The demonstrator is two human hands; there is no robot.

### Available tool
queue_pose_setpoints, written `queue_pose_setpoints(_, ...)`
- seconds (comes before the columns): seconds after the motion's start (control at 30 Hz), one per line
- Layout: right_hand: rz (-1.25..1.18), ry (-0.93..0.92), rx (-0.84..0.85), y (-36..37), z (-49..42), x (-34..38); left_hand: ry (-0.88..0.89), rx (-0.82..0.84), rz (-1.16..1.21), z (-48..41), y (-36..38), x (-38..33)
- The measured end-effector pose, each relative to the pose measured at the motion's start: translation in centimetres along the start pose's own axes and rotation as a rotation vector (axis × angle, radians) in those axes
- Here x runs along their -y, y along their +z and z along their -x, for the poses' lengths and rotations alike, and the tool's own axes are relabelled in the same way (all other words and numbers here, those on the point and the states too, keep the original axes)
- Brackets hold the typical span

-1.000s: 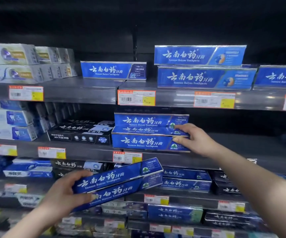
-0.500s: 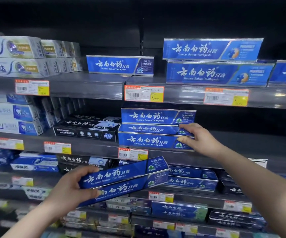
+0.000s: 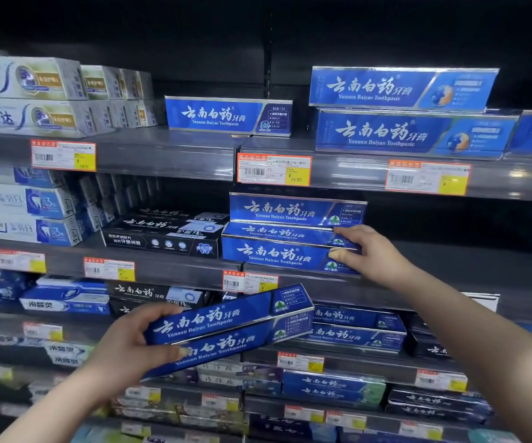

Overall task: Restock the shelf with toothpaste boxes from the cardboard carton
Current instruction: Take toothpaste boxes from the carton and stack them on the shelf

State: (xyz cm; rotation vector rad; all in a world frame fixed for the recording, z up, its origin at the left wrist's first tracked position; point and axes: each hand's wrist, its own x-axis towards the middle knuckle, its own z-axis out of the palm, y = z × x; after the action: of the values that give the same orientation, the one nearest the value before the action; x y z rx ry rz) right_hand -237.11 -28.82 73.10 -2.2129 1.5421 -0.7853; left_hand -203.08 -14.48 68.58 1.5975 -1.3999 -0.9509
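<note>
My left hand (image 3: 130, 346) holds two blue toothpaste boxes (image 3: 226, 327) stacked together, tilted up to the right, in front of the lower shelves. My right hand (image 3: 370, 254) grips the right end of the front blue box (image 3: 277, 254) on the middle shelf (image 3: 168, 270), thumb on its front face and fingers on its top. A second blue box (image 3: 290, 210) stands behind and above it. The cardboard carton is out of view.
Black toothpaste boxes (image 3: 162, 235) lie left of the blue stack. The middle shelf to the right of my right hand is dark and bare. The top shelf (image 3: 168, 155) carries white boxes (image 3: 28, 97) and larger blue boxes (image 3: 412, 132). Price tags (image 3: 274, 169) line the shelf edges.
The view has shifted slightly, so the shelves sit further right and lower in frame. My right hand stays on the front blue box; my left hand keeps its two boxes.
</note>
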Motion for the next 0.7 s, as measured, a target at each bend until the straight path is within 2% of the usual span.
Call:
queue_pose_setpoints(0.23,0.074,0.026,-0.157,0.0,0.5,0.1,0.051,-0.012,0.011,-0.7,-0.2,-0.8)
queue_pose_setpoints(0.33,0.076,0.025,-0.149,-0.7,1.0,0.2,0.085,0.0,0.02,-1.2,-0.6,-1.9)
queue_pose_setpoints(0.5,0.066,0.053,-0.248,-2.8,2.8,-0.8,0.194,0.093,0.075,-3.4,-0.6,-5.8)
queue_pose_setpoints(0.7,0.09,0.11,-0.261,-4.4,5.0,-2.4,0.294,0.135,0.029,-8.7,0.9,-10.7)
